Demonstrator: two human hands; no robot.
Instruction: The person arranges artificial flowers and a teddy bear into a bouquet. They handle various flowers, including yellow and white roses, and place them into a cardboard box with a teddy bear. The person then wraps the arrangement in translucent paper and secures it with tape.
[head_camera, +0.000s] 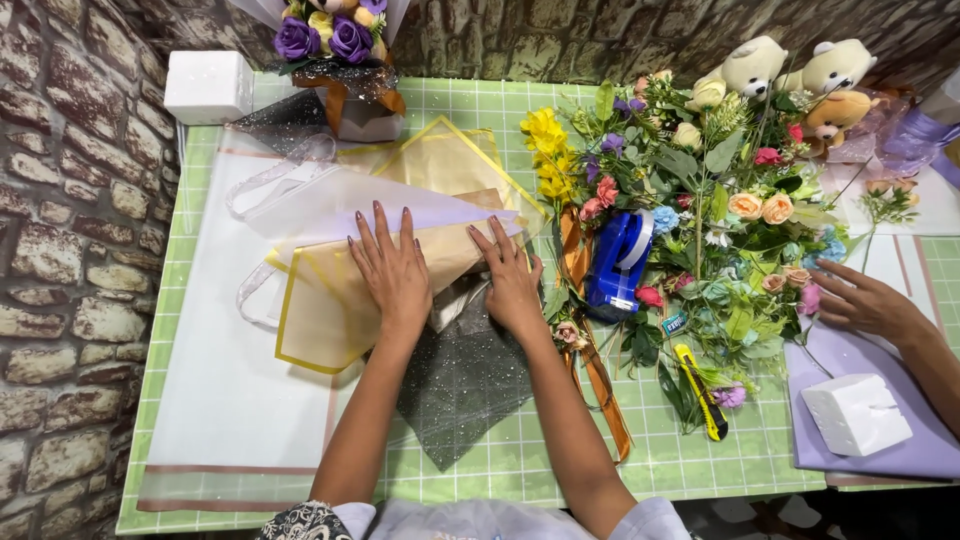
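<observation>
Both hands lie flat, fingers spread, grasping nothing: left hand (392, 270) and right hand (512, 282) press the translucent beige gold-edged wrapping sheet (330, 300) (near-left of the artificial flower pile (720, 210)) on the green-checked table (520, 455).

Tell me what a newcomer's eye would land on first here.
First, the heap of artificial flowers right of centre on the green checked table, with small teddy bears at its top edge. Next, the left hand and right hand pressed flat on yellow-edged wrapping paper. A blue tape dispenser lies beside the flowers.
</observation>
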